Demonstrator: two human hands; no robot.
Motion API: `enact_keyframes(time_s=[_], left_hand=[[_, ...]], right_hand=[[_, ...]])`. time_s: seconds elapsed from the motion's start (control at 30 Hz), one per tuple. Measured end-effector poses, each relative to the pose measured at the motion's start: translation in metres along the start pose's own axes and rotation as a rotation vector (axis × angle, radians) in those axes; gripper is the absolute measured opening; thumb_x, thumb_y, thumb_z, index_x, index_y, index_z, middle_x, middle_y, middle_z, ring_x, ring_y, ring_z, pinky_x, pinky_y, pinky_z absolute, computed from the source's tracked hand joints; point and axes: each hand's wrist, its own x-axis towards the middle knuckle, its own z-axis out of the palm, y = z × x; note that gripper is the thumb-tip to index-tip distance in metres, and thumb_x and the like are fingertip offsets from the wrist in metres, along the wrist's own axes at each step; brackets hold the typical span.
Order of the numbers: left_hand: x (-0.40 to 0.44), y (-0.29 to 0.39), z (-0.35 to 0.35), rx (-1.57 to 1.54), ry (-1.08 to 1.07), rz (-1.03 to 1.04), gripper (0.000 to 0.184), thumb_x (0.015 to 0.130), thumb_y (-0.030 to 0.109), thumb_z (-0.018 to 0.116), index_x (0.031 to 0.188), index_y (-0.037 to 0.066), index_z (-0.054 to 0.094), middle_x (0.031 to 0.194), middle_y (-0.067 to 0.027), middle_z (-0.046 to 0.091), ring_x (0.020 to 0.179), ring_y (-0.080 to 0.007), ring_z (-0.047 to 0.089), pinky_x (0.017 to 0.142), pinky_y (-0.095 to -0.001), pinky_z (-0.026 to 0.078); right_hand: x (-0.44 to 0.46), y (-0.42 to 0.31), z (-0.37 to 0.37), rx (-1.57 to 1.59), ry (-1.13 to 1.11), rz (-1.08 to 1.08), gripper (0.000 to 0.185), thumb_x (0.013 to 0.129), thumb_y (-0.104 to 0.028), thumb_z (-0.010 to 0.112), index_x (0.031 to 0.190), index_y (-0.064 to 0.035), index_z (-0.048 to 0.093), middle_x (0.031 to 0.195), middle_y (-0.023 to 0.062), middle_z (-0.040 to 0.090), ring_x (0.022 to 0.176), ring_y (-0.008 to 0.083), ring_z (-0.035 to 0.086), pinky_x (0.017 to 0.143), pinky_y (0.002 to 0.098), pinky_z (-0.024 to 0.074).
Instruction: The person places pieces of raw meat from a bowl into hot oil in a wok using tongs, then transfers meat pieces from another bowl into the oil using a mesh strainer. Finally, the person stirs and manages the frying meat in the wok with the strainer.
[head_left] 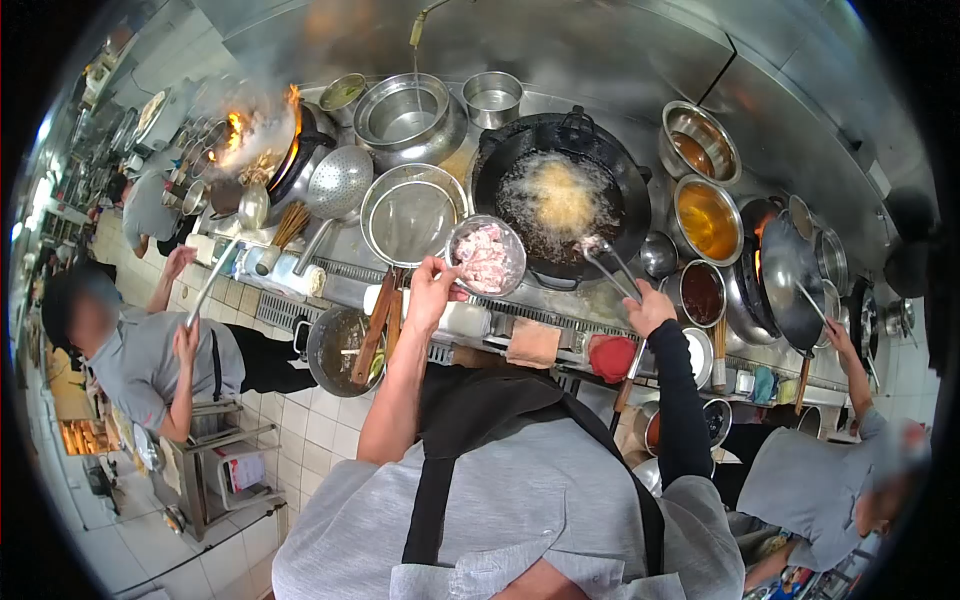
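My left hand (434,290) grips the near-left rim of a metal bowl (517,271) of raw pink meat pieces (484,256). The bowl is held beside the left edge of a large black wok (490,165). Hot oil bubbles in the wok around a golden frying mass (562,195). With its fingers closed, my right hand (648,308) holds metal tongs (615,270). The tips of the tongs reach over the wok's near side, at a small pale piece that looks like meat (592,244).
Left of the wok sit a round mesh strainer (412,215), a perforated ladle (340,182) and a bamboo brush (287,228). At right stand bowls of amber liquid (708,220) and dark sauce (702,292). Flames rise at a left burner (238,130). Co-workers stand on both sides (160,350).
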Motion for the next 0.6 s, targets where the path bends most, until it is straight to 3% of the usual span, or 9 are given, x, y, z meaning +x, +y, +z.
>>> enact_keyframes(time_s=[0.07,0.17,0.2,0.3,0.5,0.6], left_hand=[[-0.002,0.001,-0.001,0.011,-0.004,0.019,0.015,0.094,0.005,0.066,0.092,0.004,0.051,0.081,-0.006,0.06,0.061,-0.0141,0.065,0.053,-0.0269,0.058],[-0.007,0.005,-0.005,0.044,-0.037,0.025,0.014,0.095,0.005,0.065,0.092,0.004,0.051,0.082,-0.0061,0.06,0.061,-0.0131,0.065,0.053,-0.0258,0.057],[-0.008,0.007,-0.006,0.04,-0.058,0.01,0.014,0.095,0.006,0.065,0.093,0.004,0.051,0.082,-0.0059,0.06,0.06,-0.0135,0.064,0.053,-0.0259,0.057],[-0.011,0.016,0.0,0.146,-0.081,0.012,0.015,0.095,0.006,0.065,0.094,0.004,0.05,0.082,-0.0052,0.06,0.06,-0.014,0.064,0.054,-0.0273,0.057],[-0.01,0.018,0.005,0.251,-0.192,0.049,0.015,0.095,0.006,0.064,0.091,0.004,0.05,0.087,-0.0105,0.065,0.062,-0.0151,0.067,0.054,-0.0287,0.059],[-0.01,0.012,0.005,0.131,-0.103,-0.016,0.014,0.095,0.004,0.064,0.091,0.002,0.05,0.087,-0.0105,0.064,0.064,-0.0163,0.067,0.055,-0.0297,0.061]], right_hand=[[0.004,0.014,0.027,-0.033,0.15,-0.009,0.056,0.091,-0.024,0.065,0.141,-0.0013,0.05,0.101,0.0319,0.068,0.093,0.0475,0.067,0.082,0.0562,0.0526],[-0.012,-0.006,0.007,0.062,0.284,-0.06,0.052,0.093,-0.022,0.065,0.138,-0.0012,0.052,0.102,0.0301,0.068,0.091,0.0469,0.067,0.081,0.0564,0.0523],[-0.019,-0.022,-0.011,0.14,0.24,-0.094,0.049,0.093,-0.021,0.064,0.137,-0.003,0.054,0.102,0.028,0.068,0.095,0.0459,0.066,0.083,0.0539,0.0519],[-0.034,-0.053,-0.045,0.249,0.154,-0.472,0.049,0.091,-0.019,0.065,0.137,-0.0046,0.056,0.1,0.0255,0.068,0.096,0.0445,0.066,0.084,0.051,0.0519],[-0.035,-0.091,-0.058,0.041,-0.033,-0.468,0.046,0.09,-0.018,0.063,0.132,-0.0016,0.057,0.095,0.0239,0.068,0.092,0.0437,0.065,0.083,0.0505,0.0523],[-0.033,-0.094,-0.069,0.02,-0.083,-0.485,0.044,0.089,-0.018,0.064,0.13,-0.0013,0.059,0.094,0.0243,0.069,0.092,0.0442,0.066,0.083,0.0507,0.0521]])
